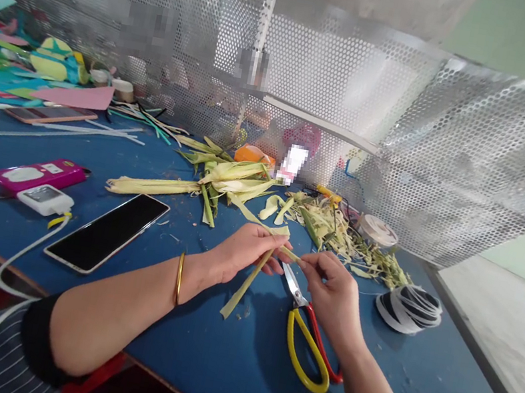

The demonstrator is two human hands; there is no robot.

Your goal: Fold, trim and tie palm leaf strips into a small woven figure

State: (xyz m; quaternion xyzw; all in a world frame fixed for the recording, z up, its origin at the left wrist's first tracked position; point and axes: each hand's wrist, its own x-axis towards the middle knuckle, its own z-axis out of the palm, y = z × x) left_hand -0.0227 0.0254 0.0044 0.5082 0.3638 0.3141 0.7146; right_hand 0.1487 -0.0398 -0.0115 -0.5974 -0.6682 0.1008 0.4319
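My left hand (247,251) is closed around pale green leaf strips (247,282) that hang down toward the blue table (195,347). My right hand (332,290) pinches the end of one strip (290,254) just right of the left hand's fingers. A gold bangle circles my left wrist. Scissors with yellow and red handles (305,340) lie on the table directly under my right hand, blades pointing toward the left hand.
A bundle of green leaves (214,184) and a heap of leaf scraps (346,238) lie behind my hands. A black phone (105,240), a pink case (37,174) and a white charger lie left. Tape rolls (408,307) sit right. A perforated metal screen (409,114) rings the table.
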